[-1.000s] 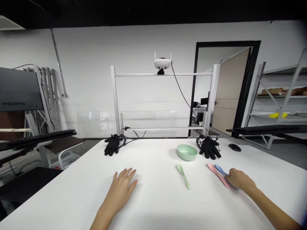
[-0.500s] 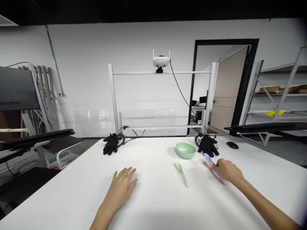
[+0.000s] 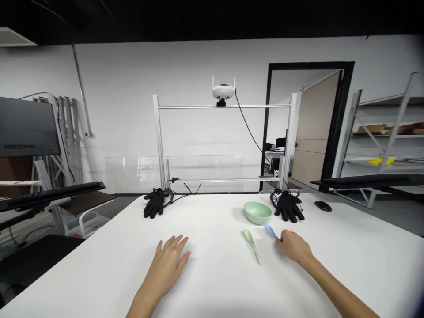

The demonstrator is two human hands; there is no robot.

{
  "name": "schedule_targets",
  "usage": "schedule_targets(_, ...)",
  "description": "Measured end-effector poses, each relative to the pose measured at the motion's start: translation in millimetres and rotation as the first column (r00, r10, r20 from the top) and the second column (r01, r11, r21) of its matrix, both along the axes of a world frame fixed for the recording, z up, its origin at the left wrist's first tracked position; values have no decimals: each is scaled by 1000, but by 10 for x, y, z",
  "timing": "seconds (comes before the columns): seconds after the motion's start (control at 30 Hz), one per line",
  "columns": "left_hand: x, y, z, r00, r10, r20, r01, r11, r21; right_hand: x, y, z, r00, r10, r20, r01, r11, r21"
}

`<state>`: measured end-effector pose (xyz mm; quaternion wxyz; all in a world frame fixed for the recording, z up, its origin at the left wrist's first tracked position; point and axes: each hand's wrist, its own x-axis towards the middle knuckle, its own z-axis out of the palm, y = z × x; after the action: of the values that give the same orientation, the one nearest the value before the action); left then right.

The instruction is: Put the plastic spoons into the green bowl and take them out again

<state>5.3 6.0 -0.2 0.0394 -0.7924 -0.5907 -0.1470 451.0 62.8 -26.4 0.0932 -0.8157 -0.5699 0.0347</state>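
My right hand (image 3: 294,247) gripping the blue spoon (image 3: 271,232), its head just before the bowl (image 3: 257,213), green spoon (image 3: 253,247) to its left, pink spoon (image 3: 290,230) mostly hidden, my left hand (image 3: 167,263) palm down, fingers spread wide.

white wall (image 3: 198,70) around black-framed doorway (image 3: 311,66), dark ceiling (image 3: 212,20) above it. beige door (image 3: 313,132) open in it. metal shelving (image 3: 400,115) right of doorway, monitor (image 3: 28,126) far left of it.

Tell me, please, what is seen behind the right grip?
Behind the right grip, something pink peeks out; the rest is covered. The blue spoon has its handle end hidden too.
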Motion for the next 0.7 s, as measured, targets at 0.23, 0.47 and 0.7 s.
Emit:
schedule_targets(0.23,-5,-8,18,1000,2,9,-2,1000,10,-82,-20,-14,999,35,-7,-36,999,-41)
schedule_targets(0.47,-14,5,-8,1000,0,16,0,1000,15,-164,-79,27,999,34,-15,-35,998,-61)
schedule_targets(0.7,-15,-4,-6,1000,-4,24,3,1000,22,-68,31,-173,998,56,-10,-57,998,-27)
